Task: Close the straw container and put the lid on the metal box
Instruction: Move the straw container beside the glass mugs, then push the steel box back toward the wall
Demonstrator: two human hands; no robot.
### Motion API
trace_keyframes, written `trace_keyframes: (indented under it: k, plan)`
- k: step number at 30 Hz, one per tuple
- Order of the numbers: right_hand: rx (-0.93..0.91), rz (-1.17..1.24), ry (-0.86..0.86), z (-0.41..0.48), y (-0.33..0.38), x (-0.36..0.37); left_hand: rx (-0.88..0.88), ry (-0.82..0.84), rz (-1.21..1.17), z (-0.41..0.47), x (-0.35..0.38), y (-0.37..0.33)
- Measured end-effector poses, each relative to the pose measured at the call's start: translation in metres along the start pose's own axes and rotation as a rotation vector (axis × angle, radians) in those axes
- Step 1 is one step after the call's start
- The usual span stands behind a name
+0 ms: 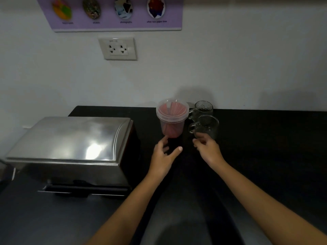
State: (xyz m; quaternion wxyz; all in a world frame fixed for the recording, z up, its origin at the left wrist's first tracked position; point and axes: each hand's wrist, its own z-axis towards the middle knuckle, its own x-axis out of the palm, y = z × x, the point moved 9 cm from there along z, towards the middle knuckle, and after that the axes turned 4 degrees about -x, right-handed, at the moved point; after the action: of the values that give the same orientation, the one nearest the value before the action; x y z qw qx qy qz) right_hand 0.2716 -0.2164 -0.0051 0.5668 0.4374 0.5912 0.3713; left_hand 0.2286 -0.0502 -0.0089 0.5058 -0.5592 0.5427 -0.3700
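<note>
A: So, nearest the camera, what are the arms doing?

B: Both bare forearms reach forward over the black desk (265, 156), converging toward its back edge. The left hand (163, 156) is held palm down with the fingers spread and loose, gripping nothing; its index fingertip is at the base of the straw container (171, 119), though I cannot tell whether it touches. The thumb points out to the right.

A: And the right one?

B: The right hand (207, 147) hovers just in front of the nearer glass mug (205, 126), fingers partly curled, thumb and forefinger close together. It holds nothing that I can make out.

A: Where is the container itself?

B: Upright on the desk, just beyond the left hand's fingers. It is a clear plastic tub with pink straws standing inside, and its clear lid (172, 109) sits on top. A second glass mug (202, 107) stands behind the first, both just right of the tub.

A: The metal box?

B: The metal box (74, 152) stands on the left of the desk, well apart from the tub, with its shiny domed lid (70, 137) resting on it.

A: Farther back?

B: A white wall with a double power socket (117, 48), and above it a purple poster (113, 13) with oval pictures.
</note>
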Motion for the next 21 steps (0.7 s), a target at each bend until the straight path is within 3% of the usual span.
trace_keyframes:
  k: [12,16,21]
  plan:
    - [-0.001,-0.024,-0.004,-0.043,-0.011,-0.02,0.103,0.121,0.132,-0.057,-0.01,-0.006]
    - [0.015,-0.072,0.012,-0.071,-0.015,-0.013,0.152,0.23,0.17,-0.077,-0.018,-0.001]
    - [0.028,-0.045,-0.118,-0.109,-0.004,-0.007,0.203,0.401,0.199,-0.102,-0.04,0.01]
